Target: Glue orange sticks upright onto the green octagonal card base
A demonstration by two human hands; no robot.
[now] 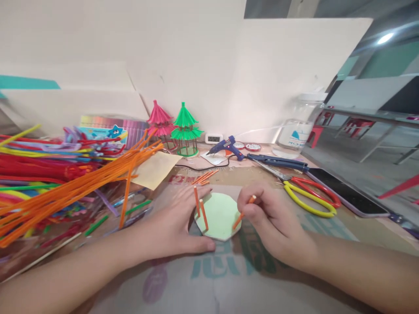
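Right grip: right hand [275, 222] pinches a slanted orange stick [242, 214]; its upper end is mostly hidden between the fingers.
Stick foot: on the right rim of the green octagon [219, 218], middle of the table [327, 229].
Left grip: left hand [173, 222] released, flat beside the octagon; whether they touch is unclear.
Upright sticks [200, 208]: two, on the octagon's left part.
Scissors [310, 196]: toward the table's right edge.

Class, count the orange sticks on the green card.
3. Two orange sticks stand near the green card's left edge by the left hand; the third stick is at its right edge, pinched in the right hand. Hands may hide more.
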